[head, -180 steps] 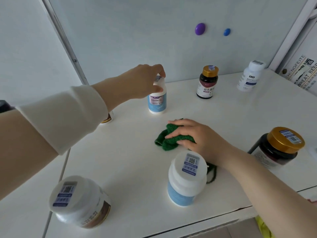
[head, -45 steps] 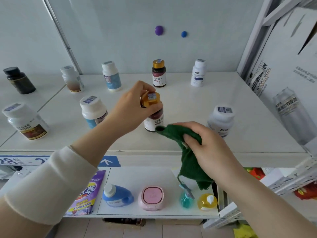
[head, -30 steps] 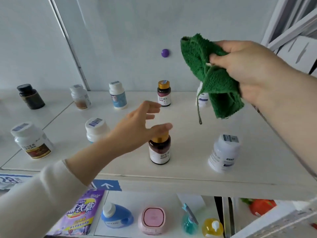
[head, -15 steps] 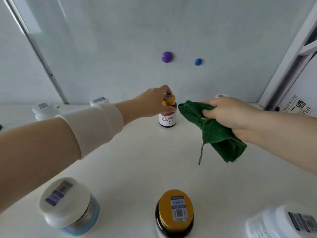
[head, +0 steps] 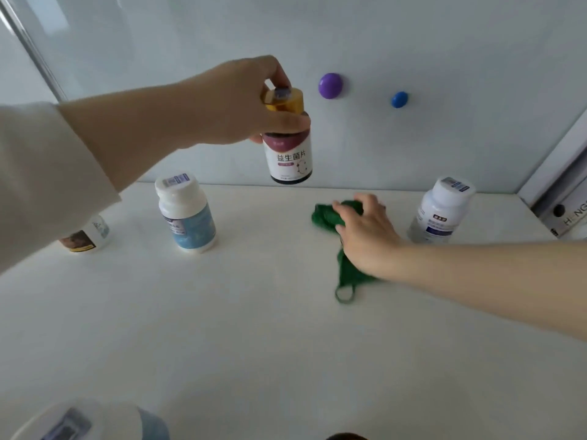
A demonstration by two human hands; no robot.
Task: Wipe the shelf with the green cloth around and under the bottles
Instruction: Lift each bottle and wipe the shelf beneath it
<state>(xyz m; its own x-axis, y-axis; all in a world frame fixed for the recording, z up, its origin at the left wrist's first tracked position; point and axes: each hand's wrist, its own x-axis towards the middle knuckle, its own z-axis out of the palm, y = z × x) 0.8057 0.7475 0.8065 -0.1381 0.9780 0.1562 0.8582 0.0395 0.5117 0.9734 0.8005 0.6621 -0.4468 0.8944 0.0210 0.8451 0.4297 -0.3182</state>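
Lifted since a half-second ago, the bottle (head: 290, 157) hangs upper centre, the left hand (head: 241, 103) gripping its cap. At centre right, the right hand (head: 365, 236) grips the bunched cloth (head: 327, 214) down on the shelf (head: 254, 328), so the bared spot looks ready for wiping.

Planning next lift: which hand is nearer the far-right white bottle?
Right. Right hand, on the green cloth, is just left of the white plastic bottle; left hand, farther left, holds a gold-capped bottle.
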